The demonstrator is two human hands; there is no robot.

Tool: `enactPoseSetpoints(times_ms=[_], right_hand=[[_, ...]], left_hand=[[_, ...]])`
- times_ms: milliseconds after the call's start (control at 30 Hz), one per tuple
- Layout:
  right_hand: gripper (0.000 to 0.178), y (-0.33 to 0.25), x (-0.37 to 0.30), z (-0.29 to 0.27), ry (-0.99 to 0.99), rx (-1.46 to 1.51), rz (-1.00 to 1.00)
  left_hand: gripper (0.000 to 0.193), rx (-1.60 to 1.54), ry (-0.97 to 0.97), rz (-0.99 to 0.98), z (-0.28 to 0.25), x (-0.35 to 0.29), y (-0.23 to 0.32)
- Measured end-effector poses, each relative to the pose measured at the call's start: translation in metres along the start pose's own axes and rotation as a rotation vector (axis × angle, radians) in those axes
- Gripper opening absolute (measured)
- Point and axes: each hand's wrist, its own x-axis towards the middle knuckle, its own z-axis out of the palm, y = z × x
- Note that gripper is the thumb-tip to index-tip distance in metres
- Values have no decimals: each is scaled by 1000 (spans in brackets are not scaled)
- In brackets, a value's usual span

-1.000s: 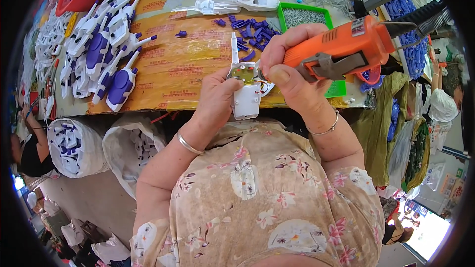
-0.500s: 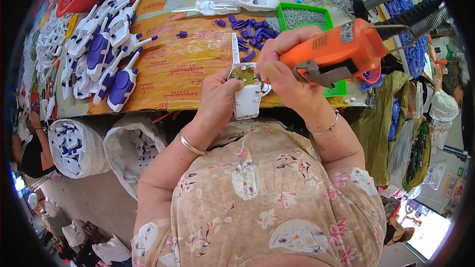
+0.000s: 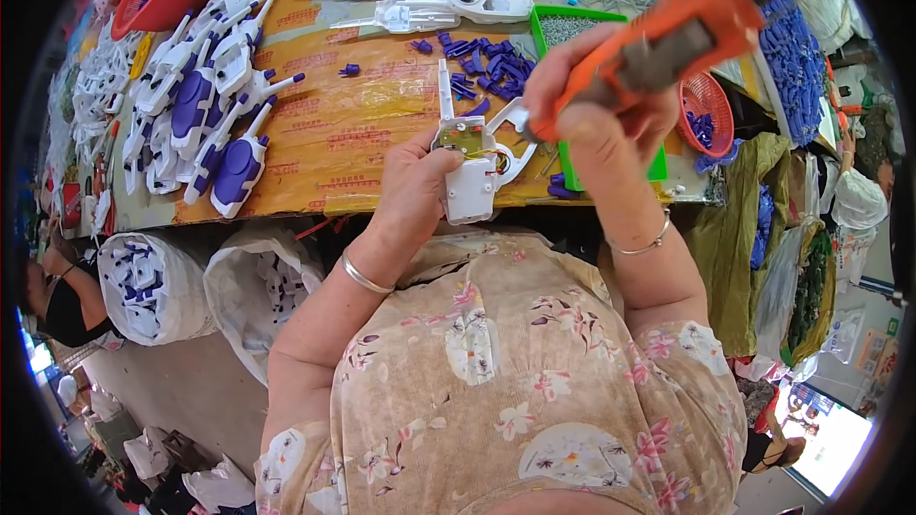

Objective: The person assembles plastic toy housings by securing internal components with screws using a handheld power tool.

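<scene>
My left hand [image 3: 412, 181] is closed on a white plastic housing [image 3: 469, 195] at the table's front edge. The housing lies open, with a yellow-green circuit board [image 3: 462, 138] and thin wires inside. Its thumb presses beside the board. A white curved part [image 3: 518, 157] of the piece juts out on the right. My right hand [image 3: 599, 129] is wrapped round an orange electric screwdriver [image 3: 658, 43], blurred by motion. The tool's tip points left and down, to the right of the board and apart from it. Small purple plastic parts [image 3: 501, 67] lie just beyond the housing.
A green tray [image 3: 656, 169] with small screws sits partly behind my right hand. Finished-looking white and purple units [image 3: 196, 105] are piled at left. More open white housings [image 3: 448, 5] lie at the back. Red baskets [image 3: 730, 124] stand at right and far left; white sacks [image 3: 205, 286] hang below the table.
The screwdriver in my right hand has moved right and up, away from the circuit board. My left hand and the housing have shifted slightly left; the white curved part now shows.
</scene>
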Motion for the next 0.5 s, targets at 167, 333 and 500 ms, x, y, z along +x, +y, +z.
enactPoseSetpoints(times_ms=[167,333,500], right_hand=[[50,4,11,-30,257,-665,-430],[39,11,-28,-12,-63,-738,-233],[38,40,-43,13,-203,-420,174]], left_hand=[[41,12,-2,-9,0,-5,9],[38,-65,-63,51,-2,-7,16],[33,-59,-52,95,-7,-10,15]])
